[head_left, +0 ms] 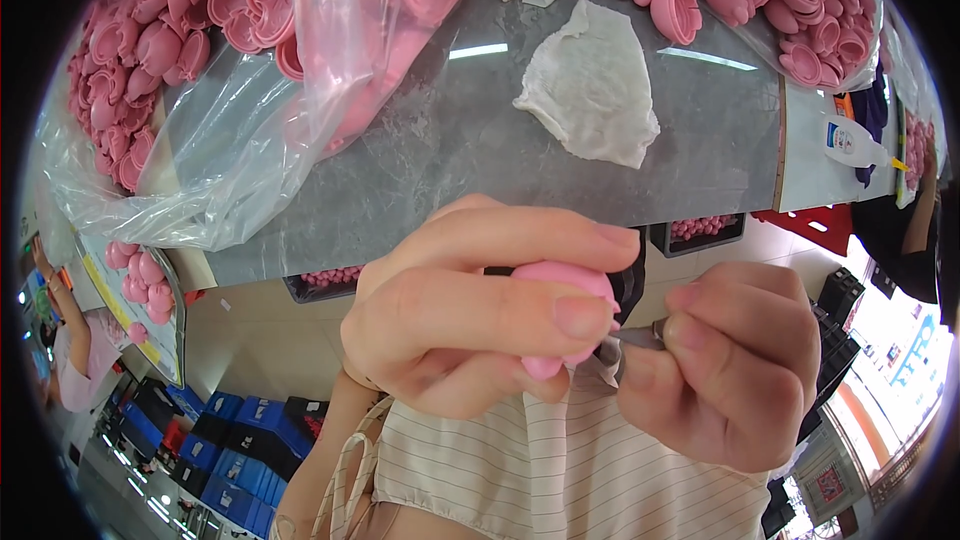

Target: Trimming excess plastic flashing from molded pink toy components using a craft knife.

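Note:
My left hand (pixel 460 315) is closed round a small pink plastic part (pixel 565 278), which shows between the thumb and the fingers. A thin grey metal blade (pixel 638 337) is pinched between the thumb and fingers of my right hand (pixel 735 370). Its tip points left and lies at or very close to the right edge of the pink part; whether it touches, I cannot make out. Both hands are held up in front of my body, just off the near edge of the grey table (pixel 440 165). My left fingers hide much of the part.
On the table lie a crumpled white cloth (pixel 595 85), a clear plastic bag (pixel 345 40) and heaps of pink hollow parts (pixel 160 50). A white bottle (pixel 853 143) lies at the right. Dark bins (pixel 700 232) stand below. Other people's arms (pixel 70 315) show at both sides.

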Demonstrator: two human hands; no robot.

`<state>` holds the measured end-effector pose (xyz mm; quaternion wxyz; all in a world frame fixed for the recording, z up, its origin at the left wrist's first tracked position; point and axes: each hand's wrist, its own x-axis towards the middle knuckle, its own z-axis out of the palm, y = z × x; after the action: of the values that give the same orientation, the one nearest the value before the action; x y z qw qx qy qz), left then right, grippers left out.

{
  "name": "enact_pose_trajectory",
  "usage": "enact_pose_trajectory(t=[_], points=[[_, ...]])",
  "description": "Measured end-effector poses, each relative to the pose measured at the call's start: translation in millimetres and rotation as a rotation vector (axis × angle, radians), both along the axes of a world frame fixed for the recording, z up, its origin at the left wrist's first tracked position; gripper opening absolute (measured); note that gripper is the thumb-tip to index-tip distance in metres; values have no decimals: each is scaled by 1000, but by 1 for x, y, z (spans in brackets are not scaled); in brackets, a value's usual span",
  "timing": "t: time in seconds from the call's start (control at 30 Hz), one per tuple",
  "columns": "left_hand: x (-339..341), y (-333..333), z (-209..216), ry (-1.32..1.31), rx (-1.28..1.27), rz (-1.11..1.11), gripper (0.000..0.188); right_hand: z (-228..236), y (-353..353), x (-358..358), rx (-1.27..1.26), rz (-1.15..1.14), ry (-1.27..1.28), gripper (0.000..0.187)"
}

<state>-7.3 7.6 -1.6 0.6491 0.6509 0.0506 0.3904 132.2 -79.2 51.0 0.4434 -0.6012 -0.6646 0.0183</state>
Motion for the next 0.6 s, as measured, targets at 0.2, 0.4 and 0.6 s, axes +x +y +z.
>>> enact_pose_trajectory(t=[0.2,0.4,0.6], points=[[1,1,1,-10,5,-6,38,3,-2,1,-28,62,22,22],[-2,-1,-2,-12,9,-17,40,2,-1,0,-55,5,21,23],[0,0,1,-20,19,-23,42,4,-2,1,-17,29,13,23]])
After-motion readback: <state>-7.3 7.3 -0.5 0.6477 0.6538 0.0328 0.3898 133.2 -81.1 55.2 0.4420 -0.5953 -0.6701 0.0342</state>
